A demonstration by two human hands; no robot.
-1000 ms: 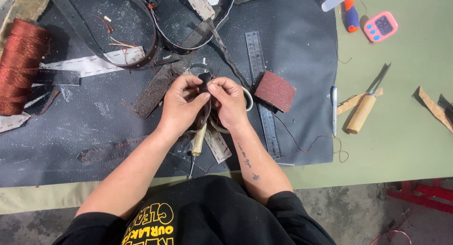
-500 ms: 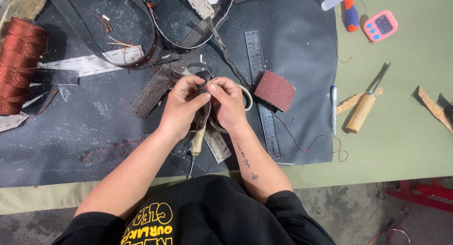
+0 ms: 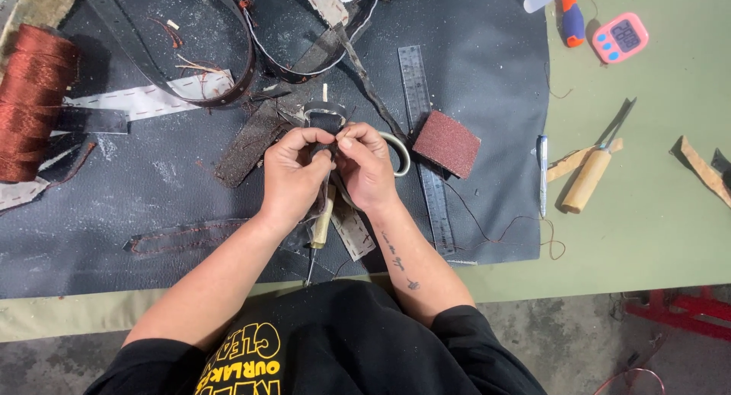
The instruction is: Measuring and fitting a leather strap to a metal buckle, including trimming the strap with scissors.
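Your left hand (image 3: 293, 174) and right hand (image 3: 368, 167) both have a closed fingertip grip on the dark leather piece (image 3: 325, 122), held above the black mat (image 3: 152, 174). Awl (image 3: 320, 227) under your wrists. Sanding block (image 3: 447, 143) right, thread spool (image 3: 30, 98) far left.

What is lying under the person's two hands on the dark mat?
Under the left hand and right hand lie a wooden-handled awl, a pale stitched strip and a metal ring. The hands hold a small dark leather piece; its lower part is covered.
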